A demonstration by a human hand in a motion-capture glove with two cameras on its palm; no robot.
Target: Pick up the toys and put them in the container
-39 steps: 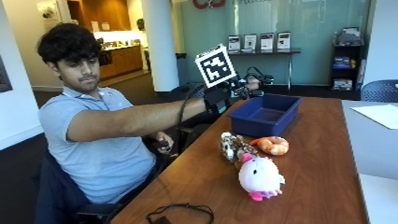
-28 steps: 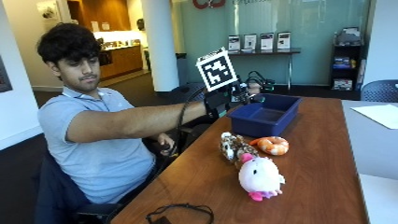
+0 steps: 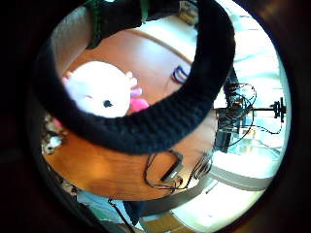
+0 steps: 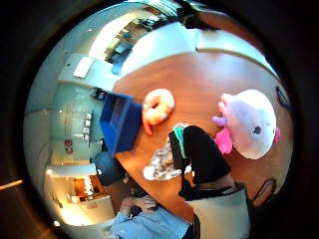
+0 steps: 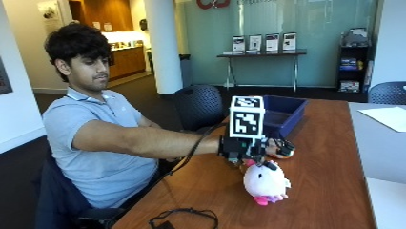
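My gloved right hand (image 5: 254, 149) hovers low over the toys on the wooden table (image 5: 329, 157), fingers loosely curled and holding nothing. Just below it stands a white and pink plush (image 5: 266, 183), which also shows in the palm views (image 4: 249, 124) (image 3: 97, 94). An orange toy (image 5: 283, 151) peeks out behind the hand; the thumb side view shows the orange toy (image 4: 158, 109) lying between the plush and the blue container (image 4: 119, 124). A spotted toy (image 4: 162, 162) lies under my gloved finger (image 4: 199, 154). The blue container (image 5: 282, 114) stands farther along the table.
A black cable (image 5: 184, 217) lies coiled near the table's near end, and the cable (image 3: 170, 170) shows by the edge in the palm view. A white sheet (image 5: 387, 117) rests on the adjoining table. A dark chair (image 5: 200, 105) stands beside the container.
My right hand has come back from above the blue container and dropped down over the toys. The toys on the table have stayed put.
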